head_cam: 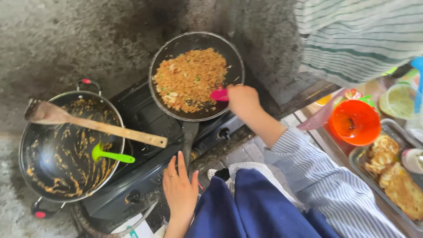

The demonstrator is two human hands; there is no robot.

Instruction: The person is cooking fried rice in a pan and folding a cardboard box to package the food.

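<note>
Stirring step in hand — fried rice worked in the frying pan on the black two-burner stove.

The right hand (pixel 242 99) was closed around a pink spatula (pixel 219 94), its blade resting at the near edge of the fried rice (pixel 190 78) inside the frying pan (pixel 234 57) on the stove (pixel 147 174). The left hand (pixel 179 188) lay open and flat, fingers spread, gripping nothing, just beside the pan handle (pixel 189 140). Judged from this, continued turning called for steadying that handle. On the left burner stood an emptied wok (pixel 31 169), smeared with sauce, holding a wooden spoon (pixel 94 124) and a green spatula (pixel 111 154). To the right — an orange bowl (pixel 356 121), a metal tray (pixel 387 128) of fried patties (pixel 396 178), and colourful packets (pixel 352 94) too blurred to describe.
</note>
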